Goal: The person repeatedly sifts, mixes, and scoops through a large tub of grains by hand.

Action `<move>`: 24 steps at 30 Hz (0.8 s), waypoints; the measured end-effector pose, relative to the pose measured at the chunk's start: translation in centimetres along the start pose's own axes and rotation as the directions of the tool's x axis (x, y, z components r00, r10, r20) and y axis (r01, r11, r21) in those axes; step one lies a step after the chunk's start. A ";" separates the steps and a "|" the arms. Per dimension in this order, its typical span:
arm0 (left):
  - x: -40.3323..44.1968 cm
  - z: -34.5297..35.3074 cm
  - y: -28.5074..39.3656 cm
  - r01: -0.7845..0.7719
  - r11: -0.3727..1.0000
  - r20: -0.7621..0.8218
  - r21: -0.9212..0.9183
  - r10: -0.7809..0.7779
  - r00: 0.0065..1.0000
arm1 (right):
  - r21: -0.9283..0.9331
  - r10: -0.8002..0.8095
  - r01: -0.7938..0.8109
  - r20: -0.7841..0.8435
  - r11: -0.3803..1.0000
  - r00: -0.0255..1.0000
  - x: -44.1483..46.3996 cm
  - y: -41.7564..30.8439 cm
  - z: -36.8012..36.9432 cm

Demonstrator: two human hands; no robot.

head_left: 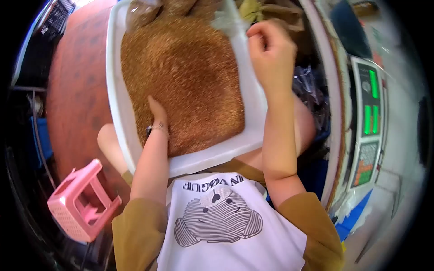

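A deep white plastic tub (208, 161) rests between my knees, filled with loose golden-brown grainy material (190, 72). My left hand (158, 111) reaches into the near left part of the material. Its thumb shows, while the other fingers are buried or hidden, so what they hold cannot be seen. Above the tub's right rim, my right hand (273, 49) is raised with the fingers curled in toward the thumb. Whether anything is pinched there is blurred. Filled clear bags (143, 12) lie at the tub's far end, along with a pale crumpled plastic piece (226, 21).
A pink plastic stool (83, 203) lies tipped on the reddish floor (79, 67) at left. On the right, a digital scale (368, 117) with green digits sits on a pale counter (398, 149). Dark plastic bags (309, 90) are between tub and counter.
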State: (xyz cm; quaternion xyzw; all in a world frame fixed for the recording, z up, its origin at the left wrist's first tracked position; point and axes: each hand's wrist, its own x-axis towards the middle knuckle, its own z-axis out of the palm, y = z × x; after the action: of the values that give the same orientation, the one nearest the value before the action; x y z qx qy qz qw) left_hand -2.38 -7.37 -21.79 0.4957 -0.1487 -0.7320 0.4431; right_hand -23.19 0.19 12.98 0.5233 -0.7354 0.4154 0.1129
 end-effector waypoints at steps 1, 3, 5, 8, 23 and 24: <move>-0.2 0.0 0.0 -0.004 1.000 -0.006 -0.016 0.004 1.000 | -0.135 0.226 -0.195 0.281 0.972 0.933 -1.8 0.4 1.6; -0.3 -0.2 -0.1 -0.020 0.999 -0.018 -0.036 0.019 1.000 | -0.336 0.417 -0.262 0.569 0.905 0.709 -4.6 3.6 5.3; 0.0 -0.5 -0.3 -0.047 0.998 -0.035 -0.044 0.045 0.998 | -0.354 0.441 -0.275 0.582 0.894 0.683 -6.9 5.8 8.9; 0.0 -0.7 -0.5 -0.062 0.995 -0.108 0.078 0.070 0.992 | -0.350 0.479 -0.329 0.598 0.877 0.643 -9.3 7.7 12.4; -0.5 -1.3 -1.3 0.007 0.983 -0.180 -0.184 -0.041 0.983 | -0.387 0.449 -0.230 0.805 0.893 0.387 -8.7 6.1 11.9; -0.8 -1.2 -1.3 0.012 0.980 -0.177 -0.199 -0.048 0.983 | -0.387 0.452 -0.237 0.803 0.891 0.389 -8.8 6.1 12.0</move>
State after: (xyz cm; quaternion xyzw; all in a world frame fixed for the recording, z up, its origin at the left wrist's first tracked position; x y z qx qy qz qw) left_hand -1.96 -5.75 -22.77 0.5162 -0.0273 -0.7017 0.4904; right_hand -21.50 -1.96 -2.82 0.4805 -0.8182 0.0217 -0.3150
